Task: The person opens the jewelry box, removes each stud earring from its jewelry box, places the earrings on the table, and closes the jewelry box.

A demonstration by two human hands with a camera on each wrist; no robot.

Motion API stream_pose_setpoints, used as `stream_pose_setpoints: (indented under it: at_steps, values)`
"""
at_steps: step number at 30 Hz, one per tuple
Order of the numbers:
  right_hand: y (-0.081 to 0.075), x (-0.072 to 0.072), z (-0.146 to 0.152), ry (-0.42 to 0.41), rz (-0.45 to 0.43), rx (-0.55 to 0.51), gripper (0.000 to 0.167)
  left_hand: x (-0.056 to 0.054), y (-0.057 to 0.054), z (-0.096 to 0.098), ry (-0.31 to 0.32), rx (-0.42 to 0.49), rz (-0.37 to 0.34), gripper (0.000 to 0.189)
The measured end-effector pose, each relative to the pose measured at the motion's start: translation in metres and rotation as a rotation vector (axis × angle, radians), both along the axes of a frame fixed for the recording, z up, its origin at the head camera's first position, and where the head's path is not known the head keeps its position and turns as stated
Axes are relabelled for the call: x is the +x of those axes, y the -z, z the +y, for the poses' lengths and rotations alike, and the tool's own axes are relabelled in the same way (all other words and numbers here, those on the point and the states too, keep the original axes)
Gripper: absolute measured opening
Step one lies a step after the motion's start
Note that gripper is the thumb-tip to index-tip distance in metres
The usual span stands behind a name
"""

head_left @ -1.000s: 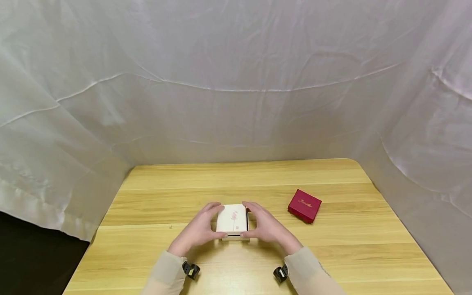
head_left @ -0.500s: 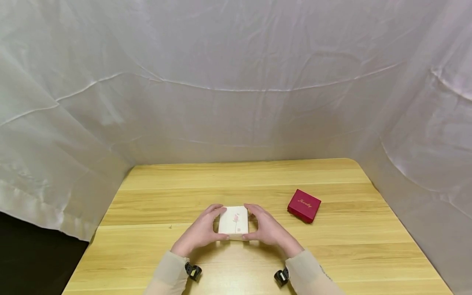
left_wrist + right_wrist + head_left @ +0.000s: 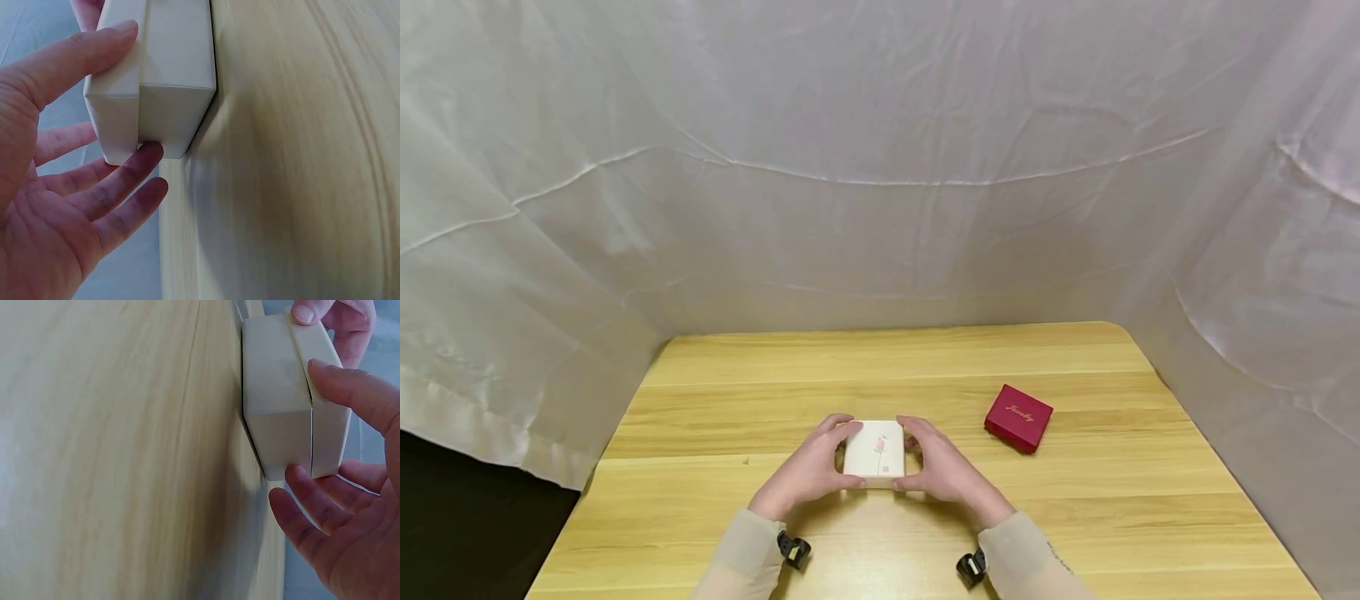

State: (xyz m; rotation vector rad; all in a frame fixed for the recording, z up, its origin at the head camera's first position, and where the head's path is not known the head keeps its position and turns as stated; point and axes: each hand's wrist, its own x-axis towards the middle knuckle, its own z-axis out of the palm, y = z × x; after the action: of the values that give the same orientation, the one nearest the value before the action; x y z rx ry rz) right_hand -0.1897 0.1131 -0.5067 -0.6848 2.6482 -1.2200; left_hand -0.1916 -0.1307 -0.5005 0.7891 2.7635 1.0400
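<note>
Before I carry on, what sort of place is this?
Probably a curtained-off recording station: wrinkled, pale grey fabric sheets hang behind and beside a yellowish wood-grain table, and small black wrist-worn devices are in view.

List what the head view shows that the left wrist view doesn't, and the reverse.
Only the head view: the deep red square box with gold lettering, the pink flower print atop the white square lidded box, and a black wrist-worn device at each wrist.

Only the left wrist view: the palm of the left hand, plus the white box's end wall facing it, with the lid seam running down it.

Both: the white box, the left hand gripping it, part of the right hand, and the wood-grain table.
</note>
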Motion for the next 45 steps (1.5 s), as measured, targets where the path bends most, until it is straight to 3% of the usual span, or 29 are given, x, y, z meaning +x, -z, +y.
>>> stream_pose_setpoints:
  at_steps: [19,35,45]
  values:
    - [0.004,-0.002,0.001,-0.011,-0.026,0.015,0.091,0.002,0.004,0.006,-0.006,-0.021,-0.015,0.081]
    - [0.005,-0.003,-0.004,0.016,-0.043,0.12,0.092,0.003,0.004,0.009,-0.041,-0.123,-0.023,0.09]
    - [0.004,-0.001,-0.003,0.005,-0.048,0.103,0.095,0.005,0.007,0.01,-0.058,-0.12,-0.017,0.091]
